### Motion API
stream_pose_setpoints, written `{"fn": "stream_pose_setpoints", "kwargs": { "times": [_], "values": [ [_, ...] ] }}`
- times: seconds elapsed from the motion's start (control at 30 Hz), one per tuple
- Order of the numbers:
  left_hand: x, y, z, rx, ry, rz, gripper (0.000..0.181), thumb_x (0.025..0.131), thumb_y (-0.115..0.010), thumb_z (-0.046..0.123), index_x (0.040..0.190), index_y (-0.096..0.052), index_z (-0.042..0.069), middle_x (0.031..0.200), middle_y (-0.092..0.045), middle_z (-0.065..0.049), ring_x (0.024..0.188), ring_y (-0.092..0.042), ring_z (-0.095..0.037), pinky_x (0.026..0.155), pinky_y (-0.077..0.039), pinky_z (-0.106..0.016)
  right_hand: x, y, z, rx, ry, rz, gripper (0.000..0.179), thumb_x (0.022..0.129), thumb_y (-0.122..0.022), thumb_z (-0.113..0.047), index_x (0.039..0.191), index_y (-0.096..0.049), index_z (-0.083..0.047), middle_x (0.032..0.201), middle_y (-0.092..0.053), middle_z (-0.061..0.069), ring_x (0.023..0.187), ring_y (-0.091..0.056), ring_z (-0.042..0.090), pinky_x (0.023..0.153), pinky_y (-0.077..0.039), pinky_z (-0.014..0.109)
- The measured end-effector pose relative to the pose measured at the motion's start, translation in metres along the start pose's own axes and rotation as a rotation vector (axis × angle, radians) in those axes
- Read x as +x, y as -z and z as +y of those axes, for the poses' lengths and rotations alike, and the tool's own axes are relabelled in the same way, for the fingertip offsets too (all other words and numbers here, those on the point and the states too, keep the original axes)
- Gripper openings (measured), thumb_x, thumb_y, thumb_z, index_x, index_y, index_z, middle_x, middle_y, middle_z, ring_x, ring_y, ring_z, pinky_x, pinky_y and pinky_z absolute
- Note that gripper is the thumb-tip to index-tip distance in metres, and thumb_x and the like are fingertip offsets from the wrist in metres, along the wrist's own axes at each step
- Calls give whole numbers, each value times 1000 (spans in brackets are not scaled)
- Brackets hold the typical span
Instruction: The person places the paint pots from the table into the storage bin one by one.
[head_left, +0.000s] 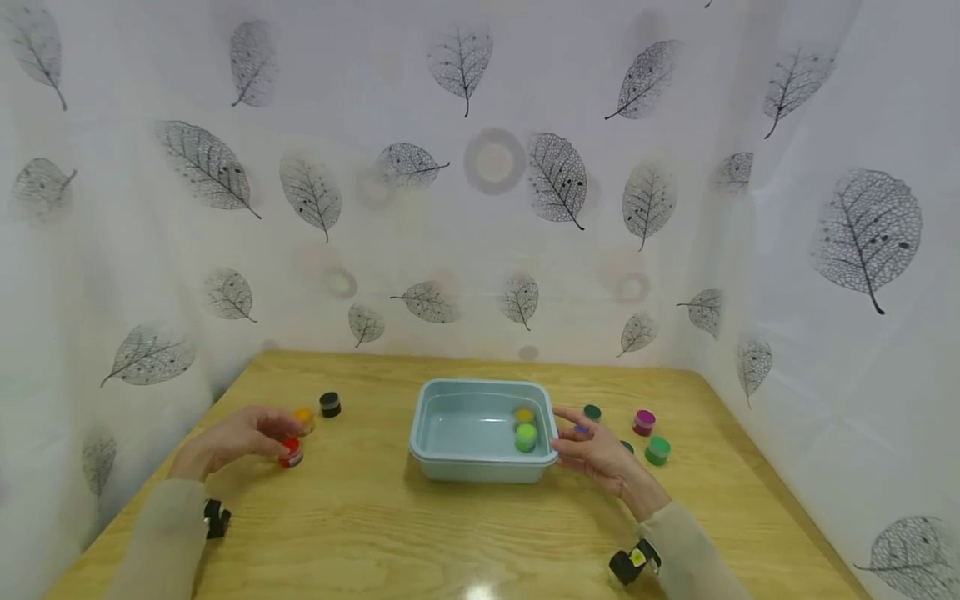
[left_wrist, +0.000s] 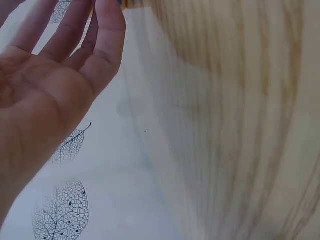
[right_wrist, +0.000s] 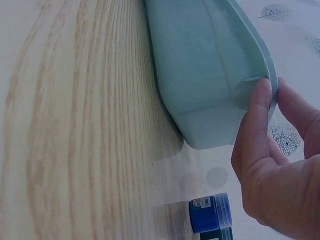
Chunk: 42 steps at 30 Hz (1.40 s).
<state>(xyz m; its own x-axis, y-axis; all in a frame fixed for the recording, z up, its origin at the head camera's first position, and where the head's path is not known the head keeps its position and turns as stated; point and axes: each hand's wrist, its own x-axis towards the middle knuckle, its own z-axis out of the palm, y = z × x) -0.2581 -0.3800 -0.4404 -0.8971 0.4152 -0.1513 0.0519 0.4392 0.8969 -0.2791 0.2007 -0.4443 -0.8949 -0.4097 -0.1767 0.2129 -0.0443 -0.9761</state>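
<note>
My left hand (head_left: 251, 437) is at the table's left, its fingers loosely bent over a small red-lidded jar (head_left: 291, 452). The thumb tip lies at that jar's edge; whether it touches is unclear. Just beyond the fingers is an orange jar (head_left: 303, 417), and a black-lidded jar (head_left: 330, 405) stands past it. With my right hand (head_left: 600, 457) I pinch the right rim of a pale blue-green plastic basin (head_left: 480, 472), thumb and fingers on either side of the wall. Inside the basin's right end sit a yellow-lidded jar (head_left: 523, 415) and a light-green jar (head_left: 526, 437).
Right of the basin stand a magenta jar (head_left: 643, 422), a green jar (head_left: 657, 450) and a dark green jar (head_left: 592, 412). A blue jar (right_wrist: 204, 214) is below my right hand in the right wrist view. A leaf-print curtain (head_left: 480, 250) encloses the wooden table (head_left: 360, 533).
</note>
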Motion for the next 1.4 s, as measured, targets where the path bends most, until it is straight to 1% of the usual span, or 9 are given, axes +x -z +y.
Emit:
{"fn": "stream_pose_setpoints", "kwargs": {
  "times": [0.17,0.3,0.5,0.7,0.93,1.07,1.17,1.27,1.4],
  "values": [
    [0,0,-2,-31,2,-45,51,85,-72,2,128,-51,-17,128,-56,-32,104,-62,-11,85,-57,-26,0,0,-1,9,-5,1,72,93,-65,-5,154,-27,-7,109,-56,7,92,-65,15,82,-59,27],
    [0,-1,-4,-30,8,-71,52,85,-72,3,128,-51,-17,128,-57,-31,104,-61,-11,85,-56,-25,-1,0,-2,8,-13,11,72,93,-66,-5,154,-27,-8,108,-57,6,92,-65,15,83,-59,27],
    [1,-2,-6,-63,33,-87,53,86,-71,4,129,-48,-18,122,-64,-18,100,-62,-11,84,-56,-26,-1,0,-2,11,-11,17,72,93,-66,-4,153,-27,-7,109,-58,7,94,-66,15,82,-59,27],
    [2,-2,-6,-51,18,-103,47,89,-69,6,126,-52,-18,114,-70,-10,98,-66,-10,84,-56,-25,-2,0,0,19,-11,14,72,93,-66,-5,153,-27,-7,110,-58,8,94,-66,16,82,-59,27],
    [4,-3,-1,-31,33,-78,42,89,-69,8,124,-56,-13,114,-69,-5,99,-65,-10,85,-56,-26,0,0,0,14,3,1,71,93,-63,-2,153,-26,-6,108,-59,6,91,-66,15,80,-59,25],
    [6,-5,2,-59,7,-80,42,90,-67,7,125,-54,-13,117,-67,-7,101,-66,-14,86,-56,-27,2,0,-1,14,3,-1,70,93,-64,-2,153,-27,-6,106,-60,5,92,-66,15,81,-59,26],
    [12,-9,2,-91,-27,-75,42,92,-65,5,127,-51,-13,119,-66,-11,103,-66,-18,88,-57,-29,2,0,0,2,0,0,70,93,-64,-3,153,-28,-7,106,-59,5,93,-65,16,82,-59,27],
    [20,-14,5,-128,-55,-38,46,93,-64,6,130,-46,-15,121,-64,-11,105,-66,-19,90,-57,-33,1,0,0,-5,-4,-1,71,93,-64,-4,153,-27,-7,107,-58,5,94,-65,16,83,-59,27],
    [27,-20,14,-163,-81,42,47,95,-64,9,132,-45,-13,120,-62,-9,104,-67,-17,93,-56,-40,0,0,-2,20,-2,-1,71,93,-63,-1,154,-26,-6,105,-58,4,93,-65,16,83,-59,28]
  ]
}}
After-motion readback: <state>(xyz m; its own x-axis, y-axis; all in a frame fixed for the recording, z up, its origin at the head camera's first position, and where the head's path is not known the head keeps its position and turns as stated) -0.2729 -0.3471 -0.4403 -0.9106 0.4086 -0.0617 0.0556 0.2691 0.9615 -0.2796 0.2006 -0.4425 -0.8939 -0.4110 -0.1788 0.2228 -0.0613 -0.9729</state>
